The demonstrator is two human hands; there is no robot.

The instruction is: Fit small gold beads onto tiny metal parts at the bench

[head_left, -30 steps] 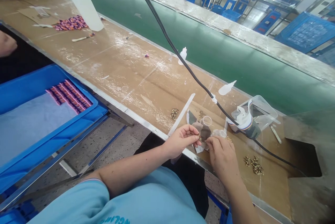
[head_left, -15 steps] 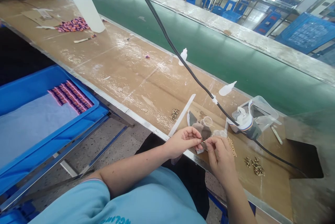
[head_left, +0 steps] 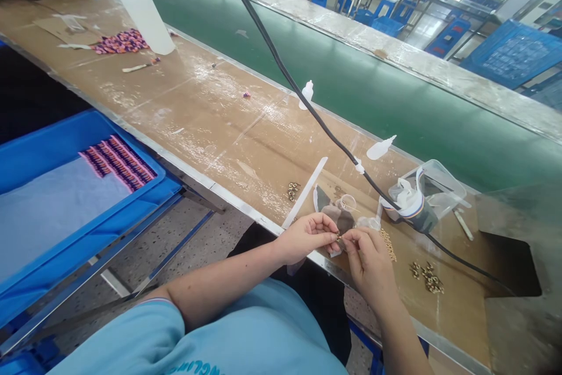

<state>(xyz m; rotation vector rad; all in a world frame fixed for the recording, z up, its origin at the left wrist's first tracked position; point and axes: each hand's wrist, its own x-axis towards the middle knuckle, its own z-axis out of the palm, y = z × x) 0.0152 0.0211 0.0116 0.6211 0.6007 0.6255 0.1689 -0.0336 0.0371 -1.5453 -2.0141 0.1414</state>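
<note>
My left hand [head_left: 309,238] is closed, its thumb and forefinger pinching a small dark-and-gold piece [head_left: 339,237] above the table's near edge. The fingertips of my right hand [head_left: 370,255] meet it from the other side, also pinched; what they grip is too small to make out. Just behind the hands lie a grey-brown cloth or pad [head_left: 343,218] and a clear round lid [head_left: 348,203]. Small gold pieces [head_left: 388,245] are heaped beside my right hand. Dark-and-gold pieces [head_left: 432,280] lie farther right, and a smaller cluster of them [head_left: 293,191] sits to the left.
A black cable [head_left: 281,65] hangs diagonally across the view to the table. At the right stands a clear plastic box [head_left: 443,179] beside a bag. Small white bottles [head_left: 381,148] and a large bottle [head_left: 147,18] stand along the back. A blue tray [head_left: 83,234] is at the left.
My right fingertips have shifted slightly left, closer to my left fingertips, and the gold bit between them shows less. The view has moved very slightly; the rest is unchanged.
</note>
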